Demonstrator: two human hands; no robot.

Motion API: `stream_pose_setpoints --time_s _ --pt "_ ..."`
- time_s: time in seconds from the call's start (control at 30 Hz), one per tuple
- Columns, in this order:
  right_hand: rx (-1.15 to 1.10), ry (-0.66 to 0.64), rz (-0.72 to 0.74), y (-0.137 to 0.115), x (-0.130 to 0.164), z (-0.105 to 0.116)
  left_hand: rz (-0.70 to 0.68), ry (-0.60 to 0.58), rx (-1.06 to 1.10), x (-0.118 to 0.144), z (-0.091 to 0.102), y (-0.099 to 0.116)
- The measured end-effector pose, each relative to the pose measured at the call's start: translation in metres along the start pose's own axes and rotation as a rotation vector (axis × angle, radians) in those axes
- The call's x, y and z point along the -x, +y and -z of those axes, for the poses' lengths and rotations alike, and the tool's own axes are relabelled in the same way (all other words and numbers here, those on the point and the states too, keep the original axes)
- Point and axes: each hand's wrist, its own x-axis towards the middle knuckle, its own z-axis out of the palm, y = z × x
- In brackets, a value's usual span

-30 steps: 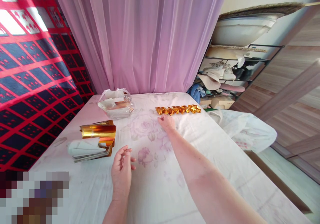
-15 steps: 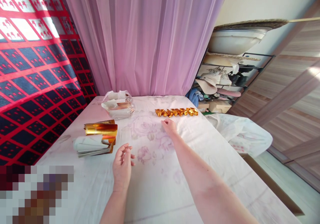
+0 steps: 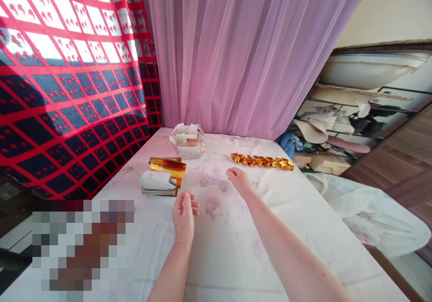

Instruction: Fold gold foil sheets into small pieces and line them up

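The tabletop [image 3: 303, 212], covered in a pale cloth with faded pink flowers, runs up to a lilac curtain [image 3: 243, 54] at its far edge; its left edge lies along a red and dark checked hanging [image 3: 67, 90], and its right edge drops off toward a white bundle of cloth [image 3: 378, 216] lying lower down. Taking the stack of gold sheets [image 3: 162, 182] as the landmark, the cloth to its right is bare and wide. The left hand [image 3: 184, 214] hovers just to the right of the stack and nearer the person, apart from it, fingers loosely curled and gripping nothing. The right hand [image 3: 239, 179] rests farther right of the stack, palm down on the cloth, fingers relaxed and empty. The stack is a pile of flat sheets, pale on their showing faces, with the top sheets curled back to show a shiny gold-orange foil side. Beyond the right hand, well to the right of the stack, a row of folded gold pieces [image 3: 262, 161] lies in a straight line, each piece touching the next, near the hand but apart from it. Just behind the stack, toward the curtain, sits a clear plastic bag [image 3: 188, 141], crumpled and open at the top, with something pale and brownish inside that cannot be told. Far right of the stack, off the tabletop, a metal rack [image 3: 354, 113] holds hats and shoes.
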Motion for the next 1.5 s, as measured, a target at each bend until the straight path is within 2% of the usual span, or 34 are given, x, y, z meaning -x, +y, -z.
stream_pose_setpoints --time_s 0.17,0.27,0.37,0.53,0.77,1.03,1.2,1.33,1.5 --pt "0.020 -0.134 0.143 -0.066 0.004 -0.057 -0.011 0.063 0.040 -0.003 0.002 0.000" --pt "0.044 -0.161 0.174 -0.093 0.007 -0.084 -0.021 0.084 0.057 -0.004 0.004 0.001" --pt "0.072 -0.172 0.167 -0.104 0.006 -0.098 -0.023 0.097 0.064 -0.006 0.004 0.001" --pt "0.088 -0.210 0.182 -0.104 0.003 -0.102 -0.025 0.100 0.068 -0.007 0.003 -0.001" --pt "0.067 -0.255 0.191 -0.100 0.004 -0.099 -0.028 0.090 0.070 -0.006 0.003 -0.001" --pt "-0.047 -0.290 0.105 -0.092 0.008 -0.091 -0.025 0.086 0.045 -0.007 0.003 -0.002" --pt "-0.162 -0.182 0.024 -0.065 0.012 -0.060 -0.039 0.072 0.024 -0.006 0.005 -0.002" --pt "-0.263 -0.033 -0.039 -0.033 0.022 -0.025 -0.053 0.057 0.004 -0.006 0.005 -0.002" --pt "-0.386 0.168 -0.035 -0.005 0.041 0.009 -0.083 0.009 -0.051 -0.005 0.004 -0.003"
